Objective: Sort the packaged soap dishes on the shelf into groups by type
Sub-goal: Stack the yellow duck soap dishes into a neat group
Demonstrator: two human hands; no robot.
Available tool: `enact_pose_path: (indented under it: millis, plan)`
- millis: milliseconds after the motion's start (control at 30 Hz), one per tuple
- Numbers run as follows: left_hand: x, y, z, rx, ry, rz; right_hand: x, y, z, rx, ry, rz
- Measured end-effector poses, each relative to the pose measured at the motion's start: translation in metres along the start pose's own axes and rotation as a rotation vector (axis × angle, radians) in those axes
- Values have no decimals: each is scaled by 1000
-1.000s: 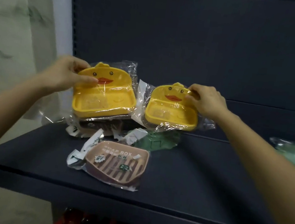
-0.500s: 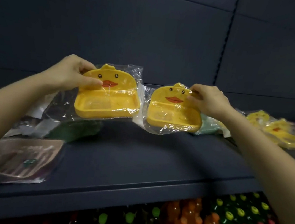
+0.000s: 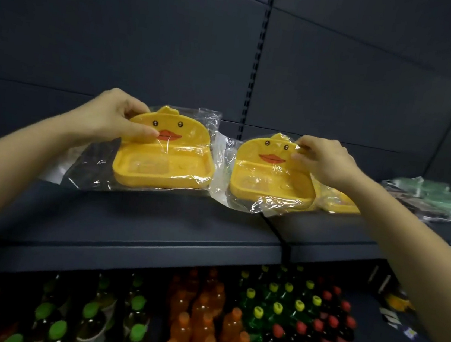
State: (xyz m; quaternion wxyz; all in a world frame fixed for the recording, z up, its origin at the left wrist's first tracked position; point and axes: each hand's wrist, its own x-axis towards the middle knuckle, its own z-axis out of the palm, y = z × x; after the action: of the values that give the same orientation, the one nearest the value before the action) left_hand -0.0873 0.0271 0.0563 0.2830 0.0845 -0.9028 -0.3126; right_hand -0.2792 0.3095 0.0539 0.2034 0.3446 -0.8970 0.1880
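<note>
Hands pinched wrapped yellow plastic duck-faced soap dishes: left hand [image 3: 111, 120] one dish [image 3: 164, 152], right hand [image 3: 325, 161] another [image 3: 269, 173] (both above the dark shelf [image 3: 133, 216]).

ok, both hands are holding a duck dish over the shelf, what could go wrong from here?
1. The left hand pinches only the top edge of its yellow duck soap dish; in the slick plastic wrap it could slip.
2. The right hand is close to another yellow package on the shelf; setting its duck soap dish down could nudge it.
</note>
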Motion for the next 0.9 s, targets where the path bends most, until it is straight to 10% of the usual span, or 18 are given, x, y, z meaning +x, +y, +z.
enact_pose_path:
  millis: [900]
  plan:
    - [68, 94, 256, 68, -177, 51, 1, 308, -31, 246, -163, -68]
